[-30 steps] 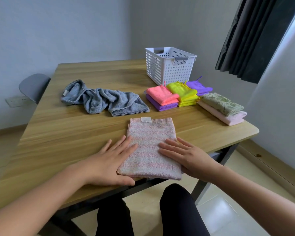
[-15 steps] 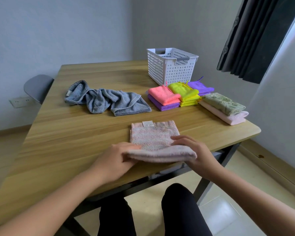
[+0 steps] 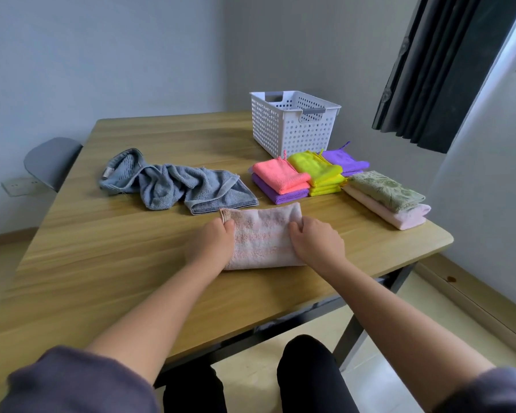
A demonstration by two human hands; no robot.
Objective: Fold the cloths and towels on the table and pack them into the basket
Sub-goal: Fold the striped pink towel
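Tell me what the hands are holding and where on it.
The pink towel: left hand pinches its far left corner, right hand grips its far right corner.

1. The left hand (image 3: 210, 244) sits at the centre of the frame, back upward, with its fingers curled round the left edge of the pink towel (image 3: 262, 236).
2. The right hand (image 3: 316, 242) sits just right of centre, back upward and knuckles bent, gripping the towel's right edge.
3. The two hands are level with each other and apart, not touching.
4. The left forearm (image 3: 149, 311) runs bare and straight from the lower left up to the wrist. The dark left sleeve (image 3: 72, 380) fills the lower left corner.
5. The right forearm (image 3: 399, 317) rises bare from the lower right. The dark right sleeve (image 3: 489, 391) shows in the lower right corner.
6. Both forearms converge toward the hands.
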